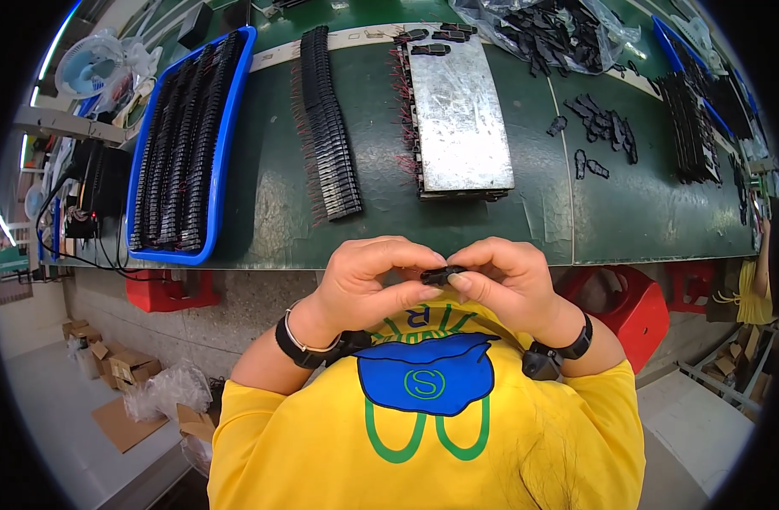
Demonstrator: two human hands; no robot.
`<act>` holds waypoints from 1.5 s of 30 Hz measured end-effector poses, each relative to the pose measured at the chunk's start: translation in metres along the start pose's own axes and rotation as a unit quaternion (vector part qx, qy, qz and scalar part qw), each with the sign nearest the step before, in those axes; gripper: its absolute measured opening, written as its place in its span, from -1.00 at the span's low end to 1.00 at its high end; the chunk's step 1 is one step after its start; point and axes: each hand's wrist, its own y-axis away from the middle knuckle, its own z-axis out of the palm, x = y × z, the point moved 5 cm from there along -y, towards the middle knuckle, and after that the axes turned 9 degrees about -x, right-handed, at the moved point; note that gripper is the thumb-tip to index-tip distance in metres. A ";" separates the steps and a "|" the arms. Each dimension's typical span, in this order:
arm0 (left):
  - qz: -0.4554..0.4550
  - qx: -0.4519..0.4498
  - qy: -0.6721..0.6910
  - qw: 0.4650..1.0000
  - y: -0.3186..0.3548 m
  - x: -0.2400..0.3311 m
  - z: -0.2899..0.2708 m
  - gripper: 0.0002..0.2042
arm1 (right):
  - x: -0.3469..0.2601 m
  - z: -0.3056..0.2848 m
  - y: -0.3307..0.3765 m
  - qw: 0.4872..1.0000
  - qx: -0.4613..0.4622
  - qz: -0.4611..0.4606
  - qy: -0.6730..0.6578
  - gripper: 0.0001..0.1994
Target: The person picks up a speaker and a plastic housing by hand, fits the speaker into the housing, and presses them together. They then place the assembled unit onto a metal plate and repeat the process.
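Note:
Both my hands meet in front of my chest, just off the near edge of the green table. Between their fingertips is a small black plastic part [440,274]. My left hand [374,276] pinches its left end with thumb and forefinger. The right end is pinched by my right hand [507,279]. Fingers cover much of the part, so its full shape is hidden. Straight beyond my hands lies a silver metal plate [462,119] with several black parts [430,49] on its far end and thin red wires [406,110] sticking out along its left side.
A long row of black parts with red wires [328,127] lies left of the plate. Further left stands a blue tray [213,242] filled with rows of parts. Loose black pieces [606,123] lie at right, below a plastic bag [615,38]. Red stools [636,319] stand under the table edge.

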 end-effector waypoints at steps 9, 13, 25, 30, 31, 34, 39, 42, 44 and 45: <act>-0.033 0.033 -0.033 0.998 0.003 0.001 0.000 -0.76 | -0.029 0.001 -0.008 0.937 0.027 -0.175 0.302 -0.71; -0.050 0.061 0.010 0.997 0.003 -0.002 0.003 -0.78 | -0.032 0.004 -0.008 0.922 0.017 -0.196 0.334 -0.69; -0.015 0.060 -0.086 0.994 0.008 0.004 0.006 -0.78 | -0.028 0.011 -0.005 0.911 0.026 -0.213 0.354 -0.69; -0.017 0.090 -0.054 0.994 0.004 0.005 0.009 -0.81 | -0.031 0.011 -0.005 0.883 0.035 -0.221 0.412 -0.69; -0.017 0.088 -0.053 0.995 0.004 0.005 0.009 -0.81 | -0.031 0.012 -0.005 0.883 0.037 -0.220 0.413 -0.69; -0.016 0.101 -0.112 0.988 0.004 0.008 0.009 -0.81 | -0.032 0.015 -0.005 0.871 0.036 -0.233 0.432 -0.68; 0.019 0.090 -0.206 0.974 0.004 0.018 0.007 -0.80 | -0.032 0.005 -0.008 0.904 0.047 -0.207 0.371 -0.68; 0.060 0.092 -0.210 0.972 0.006 0.021 0.006 -0.80 | -0.022 -0.001 -0.009 0.982 0.004 -0.065 0.177 -0.71; 0.066 0.097 -0.209 0.971 0.006 0.020 0.007 -0.81 | -0.022 -0.001 -0.009 0.983 -0.001 -0.073 0.170 -0.72; 0.072 0.102 -0.208 0.970 0.006 0.020 0.008 -0.82 | -0.022 -0.001 -0.009 0.983 -0.008 -0.080 0.163 -0.74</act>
